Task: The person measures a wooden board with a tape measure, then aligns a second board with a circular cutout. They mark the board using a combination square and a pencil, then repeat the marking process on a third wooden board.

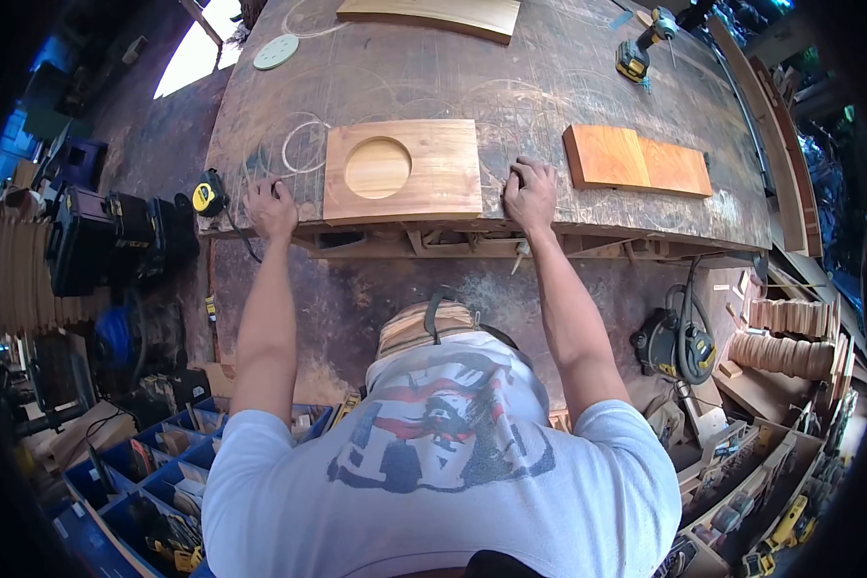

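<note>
My left hand (272, 208) rests on the near edge of the workbench (433, 91), fingers curled in and nothing seen in them. It lies just left of a pale wooden board (445, 169) with a round recess cut in its left half. On the board's other side, my right hand (532, 197) leans on the same edge, its fingers also curled and holding nothing visible. Neither hand touches the board. Farther right lies an orange-brown wooden block (636, 162).
A yellow and black tape measure (207, 194) sits at the bench's left corner. Toward the back are a round pale disc (276, 52), a long plank (433, 14) and a cordless drill (641, 50). Black cases (87, 231) stand left; a vacuum (679, 345) is at right.
</note>
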